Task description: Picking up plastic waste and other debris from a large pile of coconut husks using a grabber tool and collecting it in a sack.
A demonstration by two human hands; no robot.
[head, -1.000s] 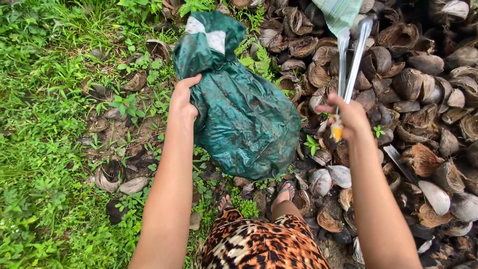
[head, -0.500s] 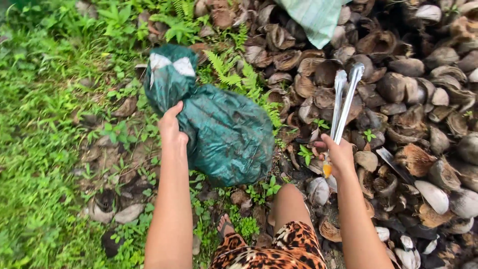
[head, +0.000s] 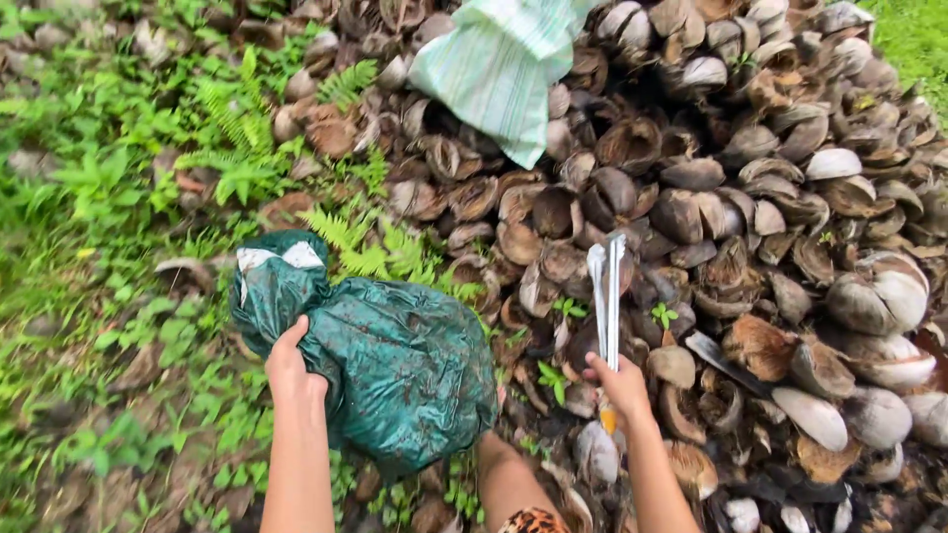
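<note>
Ahead: husk pile (head: pixel 750 197) w/ striped sack (head: pixel 499 69)

The bag (head: pixel 395 375) I hold is dark green, smeared with brown dirt, with two whitish patches near its neck. My tongs (head: pixel 606 296) are silvery metal with an orange-yellow tip by my palm. The husks (head: pixel 711 207) are brown and grey-brown, some showing pale cream insides. The sack (head: pixel 499 69) on them is pale green with thin white stripes. The grass (head: pixel 89 296) and ferns (head: pixel 365 247) are bright green. My skirt (head: pixel 533 520) has an orange and black leopard print
</note>
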